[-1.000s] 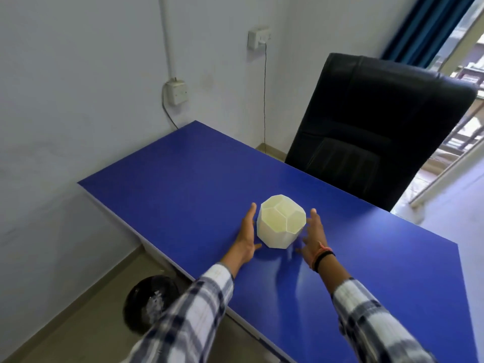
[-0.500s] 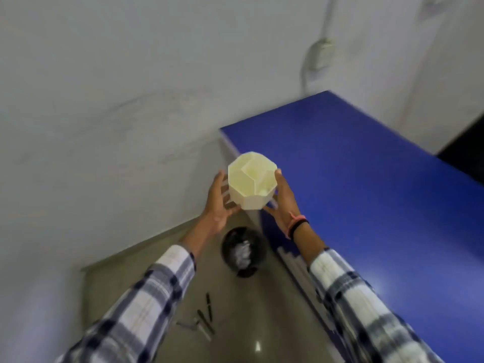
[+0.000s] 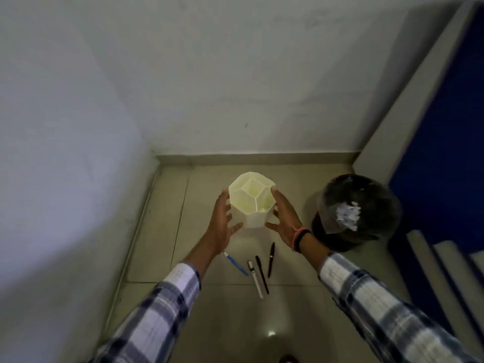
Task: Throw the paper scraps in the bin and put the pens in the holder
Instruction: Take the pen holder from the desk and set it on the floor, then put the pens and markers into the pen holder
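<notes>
I hold a cream, faceted pen holder [image 3: 252, 199] with inner compartments between both palms, low over the floor near the corner of the room. My left hand [image 3: 223, 221] presses its left side and my right hand [image 3: 285, 218] its right side. Several pens lie on the floor tiles below my wrists: a blue pen [image 3: 236, 263], a white pen [image 3: 255, 279] and two black pens [image 3: 262, 274] [image 3: 271, 259]. A black bin [image 3: 356, 210] stands to the right, with white paper scraps [image 3: 348, 215] inside.
The blue table [image 3: 450, 132] with its grey edge stands at the right, right next to the bin. White walls meet in a corner behind the holder. The floor is beige tile.
I lifted the holder off the blue table, swung it left past the table's end, and brought it down toward the floor. The view turned down, revealing the pens and the bin.
</notes>
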